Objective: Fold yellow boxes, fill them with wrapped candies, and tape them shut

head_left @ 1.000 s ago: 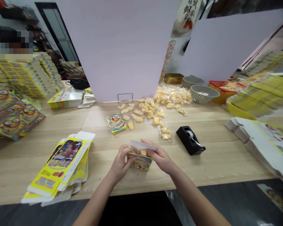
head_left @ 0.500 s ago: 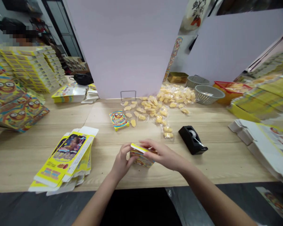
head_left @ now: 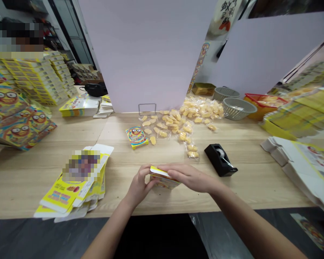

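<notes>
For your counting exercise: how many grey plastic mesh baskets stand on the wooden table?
2: one grey plastic mesh basket right of the wrapped yellow snacks, another behind it. Others may be hidden.
</notes>
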Action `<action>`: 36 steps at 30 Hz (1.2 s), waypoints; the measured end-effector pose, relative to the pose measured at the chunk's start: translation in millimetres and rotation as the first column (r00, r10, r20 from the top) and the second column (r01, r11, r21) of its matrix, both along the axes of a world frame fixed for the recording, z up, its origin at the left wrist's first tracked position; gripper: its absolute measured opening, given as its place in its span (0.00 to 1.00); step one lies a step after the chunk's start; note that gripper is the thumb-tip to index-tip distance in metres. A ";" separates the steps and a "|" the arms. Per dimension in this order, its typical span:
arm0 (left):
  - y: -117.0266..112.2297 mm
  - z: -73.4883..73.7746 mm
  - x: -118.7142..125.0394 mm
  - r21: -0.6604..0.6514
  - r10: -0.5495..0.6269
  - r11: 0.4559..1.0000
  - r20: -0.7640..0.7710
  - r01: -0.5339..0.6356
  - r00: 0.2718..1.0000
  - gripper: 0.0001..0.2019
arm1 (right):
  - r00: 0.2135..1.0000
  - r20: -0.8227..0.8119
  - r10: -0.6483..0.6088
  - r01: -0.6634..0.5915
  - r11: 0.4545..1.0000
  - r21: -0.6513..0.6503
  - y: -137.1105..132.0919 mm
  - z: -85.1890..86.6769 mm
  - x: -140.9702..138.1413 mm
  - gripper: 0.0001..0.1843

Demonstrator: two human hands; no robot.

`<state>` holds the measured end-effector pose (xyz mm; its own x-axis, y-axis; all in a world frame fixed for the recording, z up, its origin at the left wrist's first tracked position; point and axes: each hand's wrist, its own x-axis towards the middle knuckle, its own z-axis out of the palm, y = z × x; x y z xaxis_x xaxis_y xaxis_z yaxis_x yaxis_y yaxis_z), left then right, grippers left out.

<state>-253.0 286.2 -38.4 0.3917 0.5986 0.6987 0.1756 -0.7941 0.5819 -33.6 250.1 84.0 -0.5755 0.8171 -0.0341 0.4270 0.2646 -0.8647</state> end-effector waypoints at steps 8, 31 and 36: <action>0.2 -3.3 4.0 -0.010 0.028 1.000 -0.019 -0.028 0.999 0.23 | 0.959 -0.233 -0.160 0.096 0.959 -0.265 1.7 -40.3 34.1 0.25; 4.0 -6.7 1.7 -0.115 -0.013 0.993 0.052 0.019 0.999 0.22 | 0.990 0.142 -0.006 -0.036 0.956 0.291 -5.2 -27.8 16.4 0.28; -3.9 -16.0 6.1 -0.280 0.032 0.960 0.167 0.017 0.985 0.28 | 0.983 0.176 -0.057 0.021 0.980 0.200 -11.9 -15.4 10.5 0.22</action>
